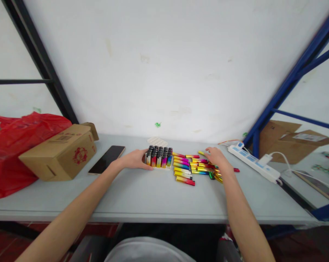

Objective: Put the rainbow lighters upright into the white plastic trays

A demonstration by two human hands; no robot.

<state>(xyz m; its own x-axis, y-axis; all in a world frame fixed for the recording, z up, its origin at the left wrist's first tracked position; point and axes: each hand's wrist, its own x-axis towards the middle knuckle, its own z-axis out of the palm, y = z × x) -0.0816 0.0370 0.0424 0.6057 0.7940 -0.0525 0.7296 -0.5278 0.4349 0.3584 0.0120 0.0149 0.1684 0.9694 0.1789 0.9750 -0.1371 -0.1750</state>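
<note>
Several lighters (159, 161) with black tops and shiny multicoloured bodies stand upright in close rows in a pale tray (167, 167). My left hand (137, 159) grips the left side of this block, thumb at the front and fingers toward the back. To the right, loose shiny lighters (182, 167) lie flat on the table, some side by side and others in a jumbled pile. Over the right part of that pile reaches my right hand (216, 158), its fingers stretched out. A yellow lighter (202, 153) lies close to its fingertips. The palm side is hidden.
A white perforated tray (157, 141) lies behind the upright lighters. Left are a phone (107, 159), a cardboard box (60, 151) and a red plastic bag (17, 145). On the right sit a power strip (253, 163) with cables and a blue metal frame (284, 87).
</note>
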